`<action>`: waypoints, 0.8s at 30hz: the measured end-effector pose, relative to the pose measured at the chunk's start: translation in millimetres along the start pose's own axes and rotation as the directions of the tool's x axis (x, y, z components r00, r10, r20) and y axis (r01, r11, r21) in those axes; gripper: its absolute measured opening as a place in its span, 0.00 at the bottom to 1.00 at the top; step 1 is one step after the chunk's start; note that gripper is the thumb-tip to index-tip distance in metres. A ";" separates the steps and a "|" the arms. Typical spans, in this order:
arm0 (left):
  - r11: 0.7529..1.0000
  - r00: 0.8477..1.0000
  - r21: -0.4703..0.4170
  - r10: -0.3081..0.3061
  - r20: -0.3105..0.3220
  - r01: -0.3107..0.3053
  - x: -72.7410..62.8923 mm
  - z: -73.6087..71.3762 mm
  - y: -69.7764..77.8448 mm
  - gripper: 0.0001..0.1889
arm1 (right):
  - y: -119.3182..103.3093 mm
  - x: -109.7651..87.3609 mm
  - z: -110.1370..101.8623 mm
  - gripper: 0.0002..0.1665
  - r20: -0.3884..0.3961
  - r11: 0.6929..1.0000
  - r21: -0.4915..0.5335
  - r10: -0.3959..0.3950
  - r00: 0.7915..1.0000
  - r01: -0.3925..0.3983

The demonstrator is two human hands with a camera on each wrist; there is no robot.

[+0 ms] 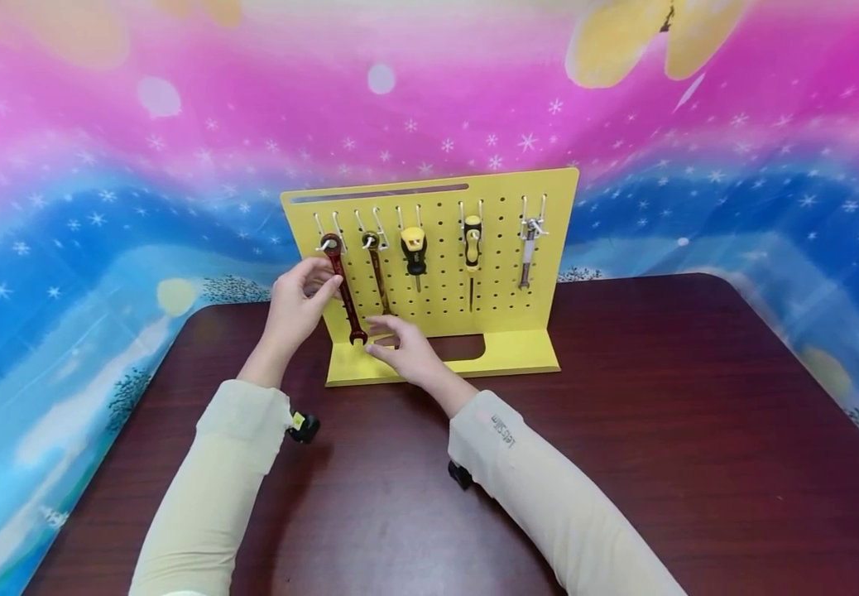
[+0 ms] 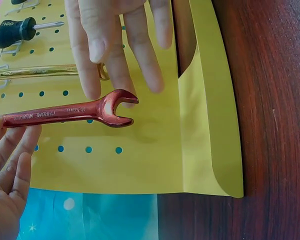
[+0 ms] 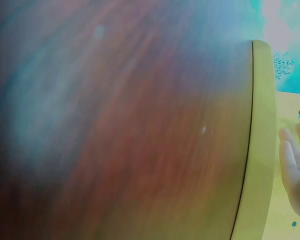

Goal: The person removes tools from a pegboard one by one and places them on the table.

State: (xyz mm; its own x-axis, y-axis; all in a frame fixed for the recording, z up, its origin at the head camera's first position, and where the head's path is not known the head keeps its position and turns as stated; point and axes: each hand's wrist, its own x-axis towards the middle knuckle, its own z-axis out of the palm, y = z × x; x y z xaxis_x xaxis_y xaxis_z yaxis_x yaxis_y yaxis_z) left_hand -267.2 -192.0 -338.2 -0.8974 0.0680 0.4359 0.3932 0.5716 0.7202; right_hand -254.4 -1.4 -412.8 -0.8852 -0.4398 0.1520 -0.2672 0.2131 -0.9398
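Clock readings taken on the head view; left hand [image 1: 298, 300] at 9 o'clock of the red wrench [image 1: 348, 298], thumb and fingers closed in a pinch on its upper shaft; wrench tilted, ring end towards half past eleven, open-jawed end towards half past five; ring sits at the leftmost hook [image 1: 336, 222], a white prong showing against it; whether the hook bears any weight, cannot tell.

Right hand [image 1: 410, 352] at 4 o'clock of the same wrench, just beside its lower end; fingers loosely extended and parted, thumb apart, nothing held; fingertips overlap the lower end of the gold wrench [image 1: 378, 277] in the left wrist view, contact there uncertain.

Yellow pegboard [image 1: 551, 265] upright on the dark table [image 1: 660, 414]; red wrench at 9 to 10 o'clock of the board's centre; gold wrench hangs at its 3 o'clock side; next along, stubby screwdriver [image 1: 415, 248]; slimmer screwdriver [image 1: 472, 248] at 2 o'clock of board centre; silver tool [image 1: 528, 257] nearer 3 o'clock, type unclear.

Right wrist view mostly blurred tabletop; right hand at its 3 to 4 o'clock edge; patterned backdrop [image 1: 623, 132] behind at 12 o'clock in the head view.
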 end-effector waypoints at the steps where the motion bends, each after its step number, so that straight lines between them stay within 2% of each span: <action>1: 1.000 1.000 0.005 0.000 0.000 0.000 0.0 0.3 0.2 0.15 | -0.5 -0.2 0.6 0.28 -0.003 1.000 0.007 0.003 1.000 -0.003; 8: 1.000 1.000 -0.004 -0.006 0.009 0.006 0.8 0.6 0.4 0.15 | -3.5 0.2 3.8 0.21 -0.015 1.000 -0.019 0.023 1.000 -0.023; 17: 1.000 1.000 -0.005 -0.001 0.031 0.001 -0.3 -3.1 4.8 0.15 | -8.2 0.3 6.4 0.14 -0.077 0.999 -0.031 -0.029 0.997 0.026; 24: 0.999 0.999 -0.042 -0.014 0.050 0.016 -0.1 -6.0 6.7 0.15 | -13.6 -2.2 6.6 0.11 -0.086 0.998 -0.051 -0.048 0.995 0.044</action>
State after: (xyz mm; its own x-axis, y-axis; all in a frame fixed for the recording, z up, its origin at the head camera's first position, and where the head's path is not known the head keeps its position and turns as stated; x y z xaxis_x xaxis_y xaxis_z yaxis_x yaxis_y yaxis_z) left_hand -263.3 -193.1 -330.2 -0.9117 0.1008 0.3982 0.3867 0.5376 0.7493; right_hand -246.2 -9.0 -402.3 -0.9007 -0.3728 0.2229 -0.3249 0.2377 -0.9154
